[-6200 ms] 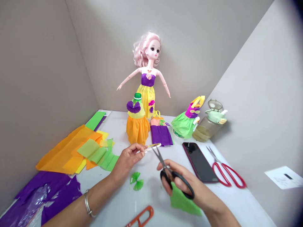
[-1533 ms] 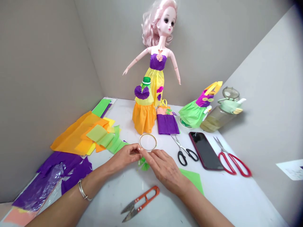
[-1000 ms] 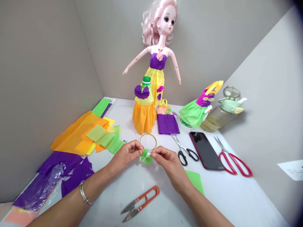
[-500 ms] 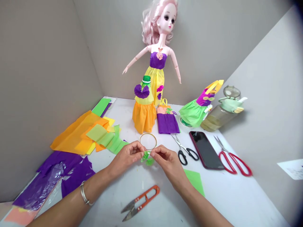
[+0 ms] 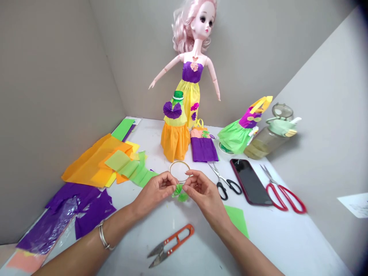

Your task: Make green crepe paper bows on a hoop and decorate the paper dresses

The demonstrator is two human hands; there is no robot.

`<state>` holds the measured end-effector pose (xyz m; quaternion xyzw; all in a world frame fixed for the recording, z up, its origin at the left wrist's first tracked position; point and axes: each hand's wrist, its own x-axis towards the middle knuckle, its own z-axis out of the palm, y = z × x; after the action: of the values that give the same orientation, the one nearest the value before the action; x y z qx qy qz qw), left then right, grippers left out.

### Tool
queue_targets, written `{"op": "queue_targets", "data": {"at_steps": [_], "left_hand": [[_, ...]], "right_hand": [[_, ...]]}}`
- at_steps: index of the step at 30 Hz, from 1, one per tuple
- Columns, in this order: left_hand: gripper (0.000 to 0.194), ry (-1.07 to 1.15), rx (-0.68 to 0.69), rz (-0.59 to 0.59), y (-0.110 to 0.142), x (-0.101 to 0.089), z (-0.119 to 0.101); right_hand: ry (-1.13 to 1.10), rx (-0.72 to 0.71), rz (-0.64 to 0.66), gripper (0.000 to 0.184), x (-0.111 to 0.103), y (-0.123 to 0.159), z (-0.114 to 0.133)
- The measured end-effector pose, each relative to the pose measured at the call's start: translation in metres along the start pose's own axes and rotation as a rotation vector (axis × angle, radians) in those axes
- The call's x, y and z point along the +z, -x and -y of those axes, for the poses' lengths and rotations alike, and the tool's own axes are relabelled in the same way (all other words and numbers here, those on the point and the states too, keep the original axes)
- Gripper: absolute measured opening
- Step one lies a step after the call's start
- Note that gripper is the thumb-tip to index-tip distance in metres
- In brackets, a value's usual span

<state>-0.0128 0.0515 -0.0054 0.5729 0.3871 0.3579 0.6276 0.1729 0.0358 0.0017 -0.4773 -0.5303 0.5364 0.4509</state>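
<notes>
In front of the ring, the left hand has its grip pinched on a green bow — likely steadying it; whether the right hand clamps it, I cannot tell.

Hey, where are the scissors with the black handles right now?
In the head view, the black-handled scissors lie on the table right of centre, between the right hand and the phone.

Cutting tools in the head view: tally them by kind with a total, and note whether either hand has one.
Scissors: 2, a black-handled pair and a red-handled pair
Orange-handled snips: 1
Total: 3, none held by the left hand or the right hand
</notes>
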Motion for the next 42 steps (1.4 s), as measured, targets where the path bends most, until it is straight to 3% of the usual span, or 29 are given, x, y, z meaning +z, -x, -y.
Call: {"op": "queue_targets", "data": {"at_steps": [20,30,33,37,42], "left_hand": [[0.021,0.003,-0.005,0.065,-0.001,0.006,0.003],[0.018,-0.004,-0.031,0.017,-0.004,0.005,0.005],[0.017,-0.011,-0.053,-0.013,-0.003,0.005,0.005],[0.017,-0.031,-0.057,-0.038,-0.002,0.005,0.004],[0.017,-0.013,-0.044,-0.032,-0.001,0.006,0.001]], "right_hand": [[0.007,0.017,0.01,0.033,0.005,0.001,-0.001],[0.016,0.018,-0.004,0.025,0.001,0.001,0.005],[0.054,0.015,0.007,0.014,-0.002,0.002,0.01],[0.156,-0.031,0.087,0.015,0.0,0.006,0.013],[0.309,-0.087,0.016,0.014,0.006,0.008,0.011]]}}
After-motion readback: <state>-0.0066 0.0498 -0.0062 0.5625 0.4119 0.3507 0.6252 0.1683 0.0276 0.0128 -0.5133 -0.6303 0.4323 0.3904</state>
